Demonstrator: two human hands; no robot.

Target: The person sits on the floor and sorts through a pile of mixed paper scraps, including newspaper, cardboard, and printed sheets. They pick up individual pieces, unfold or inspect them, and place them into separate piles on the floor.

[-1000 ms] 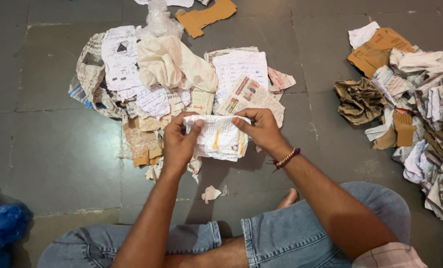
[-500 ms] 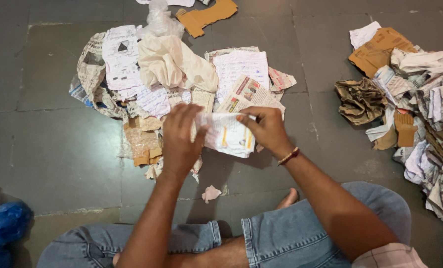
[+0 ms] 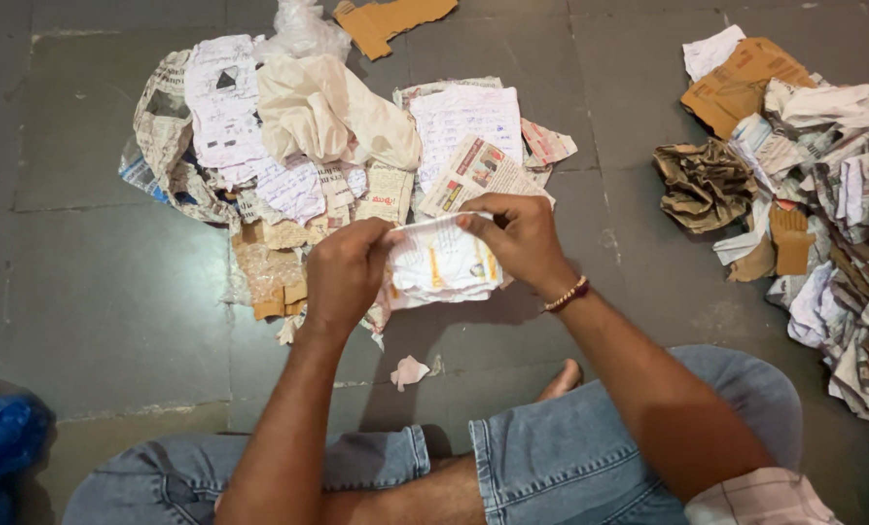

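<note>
A crumpled printed paper (image 3: 444,262) sat at the centre of the frame, held above the floor (image 3: 84,282) between both hands. The left hand (image 3: 345,274) had its fingers clenched on the paper's left edge; the right hand (image 3: 517,233) pinched its top edge. Behind it lay a heap of flattened papers (image 3: 288,146); a second paper pile (image 3: 823,194) filled the right edge.

Both hands, left (image 3: 345,272) and right (image 3: 517,233), grip a crumpled white paper (image 3: 444,262) above a paper pile (image 3: 288,156).

Even indoor light, soft shadows under arms, sharp focus, slight glare
</note>
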